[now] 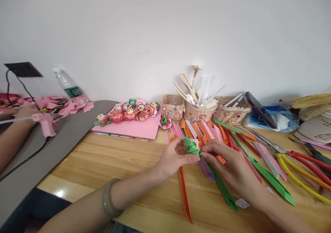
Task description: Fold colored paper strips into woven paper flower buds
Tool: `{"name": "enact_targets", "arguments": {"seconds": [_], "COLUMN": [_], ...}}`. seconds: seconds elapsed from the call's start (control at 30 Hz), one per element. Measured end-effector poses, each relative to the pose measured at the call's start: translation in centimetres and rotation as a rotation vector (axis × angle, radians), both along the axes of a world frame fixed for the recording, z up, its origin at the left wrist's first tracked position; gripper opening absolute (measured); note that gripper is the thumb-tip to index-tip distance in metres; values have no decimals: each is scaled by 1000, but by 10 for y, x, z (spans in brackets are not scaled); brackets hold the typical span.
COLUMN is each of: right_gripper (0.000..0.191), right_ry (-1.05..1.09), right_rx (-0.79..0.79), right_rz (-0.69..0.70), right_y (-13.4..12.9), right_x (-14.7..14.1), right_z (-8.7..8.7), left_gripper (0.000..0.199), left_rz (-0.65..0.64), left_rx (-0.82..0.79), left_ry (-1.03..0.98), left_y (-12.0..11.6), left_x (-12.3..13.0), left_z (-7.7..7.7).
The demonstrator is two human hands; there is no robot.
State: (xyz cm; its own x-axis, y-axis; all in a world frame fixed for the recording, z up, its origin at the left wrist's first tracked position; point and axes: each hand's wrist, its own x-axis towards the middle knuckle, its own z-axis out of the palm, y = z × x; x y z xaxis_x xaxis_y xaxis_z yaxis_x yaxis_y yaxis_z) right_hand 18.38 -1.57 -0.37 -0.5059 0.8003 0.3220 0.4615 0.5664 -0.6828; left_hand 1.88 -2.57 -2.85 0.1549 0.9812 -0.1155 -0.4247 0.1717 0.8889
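Note:
A small green folded paper flower (190, 145) with a bit of pink at its side is held over the table. My left hand (172, 159) is closed round it, thumb below and fingers behind. On the right side of the flower, my right hand (227, 164) pinches a green paper end between thumb and fingertips. Beneath and behind both hands lie folded paper strips, among them an orange strip (184, 195), a purple strip (206, 169) and a green strip (223, 188).
Finished paper flowers (130, 114) sit on a pink sheet (150, 126). Decorated baskets (172, 109) stand by the wall. Scissors (274, 145) lie right. At left are a pink glue gun (45, 123), a bottle (68, 84), and another person's arm (12, 136).

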Motion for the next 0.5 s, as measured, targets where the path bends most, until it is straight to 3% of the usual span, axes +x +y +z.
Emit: {"name": "enact_targets", "arguments": {"seconds": [0.2, 0.5], "right_gripper": [18, 17], "right_ry": [-2, 40], "right_rx": [3, -146], "right_rz": [48, -47], "right_y": [3, 3], "right_x": [2, 0], "right_z": [4, 10], "left_gripper": [47, 49], "left_rz": [10, -2], "left_rx": [-25, -3], "left_ry": [-3, 32], "left_y": [1, 1], "left_x": [0, -1], "left_z": [2, 0]}}
